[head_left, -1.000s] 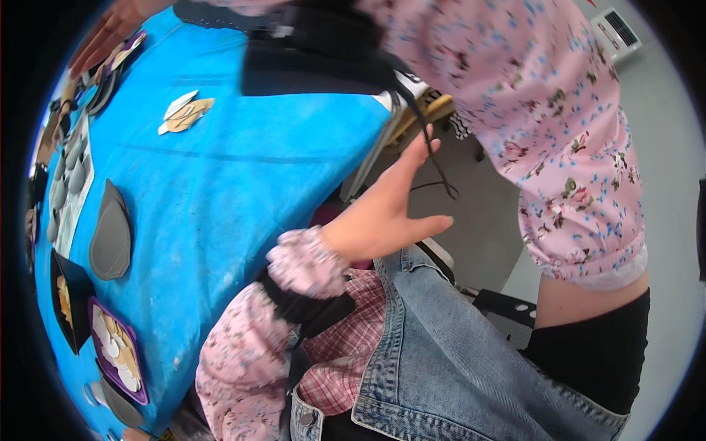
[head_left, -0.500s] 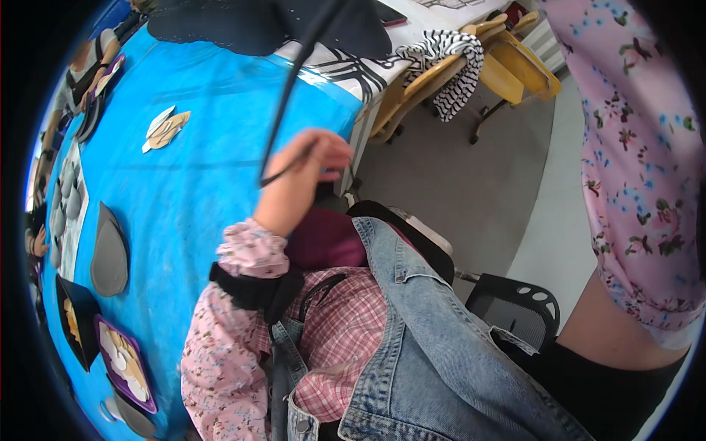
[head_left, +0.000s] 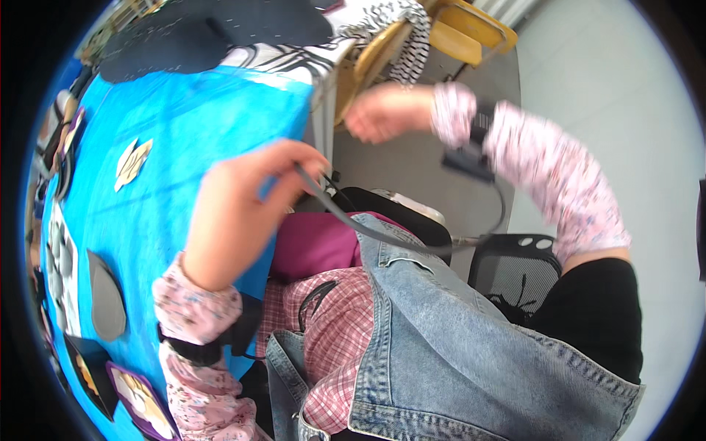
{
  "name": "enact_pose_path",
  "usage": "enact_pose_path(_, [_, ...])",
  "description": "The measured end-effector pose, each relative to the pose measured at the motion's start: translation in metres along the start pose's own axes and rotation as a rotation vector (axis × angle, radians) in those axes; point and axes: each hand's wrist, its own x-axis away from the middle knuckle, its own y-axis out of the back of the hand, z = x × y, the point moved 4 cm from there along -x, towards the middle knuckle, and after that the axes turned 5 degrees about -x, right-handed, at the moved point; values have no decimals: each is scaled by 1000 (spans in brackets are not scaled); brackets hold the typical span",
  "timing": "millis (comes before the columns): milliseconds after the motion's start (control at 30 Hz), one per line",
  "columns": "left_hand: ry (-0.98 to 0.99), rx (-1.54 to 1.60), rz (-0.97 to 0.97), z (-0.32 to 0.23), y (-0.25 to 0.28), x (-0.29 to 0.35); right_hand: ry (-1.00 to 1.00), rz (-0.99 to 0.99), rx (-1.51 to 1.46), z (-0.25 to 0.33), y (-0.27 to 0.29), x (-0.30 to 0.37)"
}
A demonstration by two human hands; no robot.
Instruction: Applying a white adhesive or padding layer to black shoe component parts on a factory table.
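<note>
A black cable [head_left: 401,243] hangs in a loose loop off the right edge of the blue-covered worktop [head_left: 147,228]. The person's left hand [head_left: 239,202], above that edge, has its fingers closed on one end; the other runs to a small black box [head_left: 468,165] at the right wrist. The right hand [head_left: 390,114], beyond the edge, is blurred, its fingers curled; whether they grip anything I can't tell.

The worktop's blue cover is slightly creased. Cream leaf-shaped pieces [head_left: 132,163] lie on it, and toward its left side are a grey teardrop piece [head_left: 107,301], a black tray [head_left: 99,367] and a purple-rimmed tray [head_left: 112,369]. Dark sheets [head_left: 213,37] cover its far end. Right of the worktop stand yellow chairs [head_left: 456,40] and a black mesh chair [head_left: 507,272] on grey floor [head_left: 603,132].
</note>
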Motion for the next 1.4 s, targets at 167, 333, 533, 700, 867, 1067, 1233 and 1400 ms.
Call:
enact_pose_path(167, [-302,-474,-36,-30,-12,15,-208,107,350,-186,10,-4])
enact_pose_path(333, [-145,-680,29,-8,3,45,-439,115,-2,-205,-20,-26])
enact_pose_path(533, [-133,-723,-93,-2,2,55,-190,-70,249,-247,48,-9])
enact_pose_path(700, [-113,-652,-206,0,16,83,-154,-83,805,-235,44,-15])
enact_pose_path(867, [-90,-540,-117,10,16,84,-743,59,490,-111,19,82])
enact_pose_path(1067, [-165,-402,-230,-5,43,87,-680,305,690,-54,-42,82])
enact_pose_path(1233, [-149,-296,-186,3,70,98,-407,468,1231,15,-101,49])
enact_pose_path(1400, [-37,-193,-167,33,49,90,317,465,1165,166,-237,6])
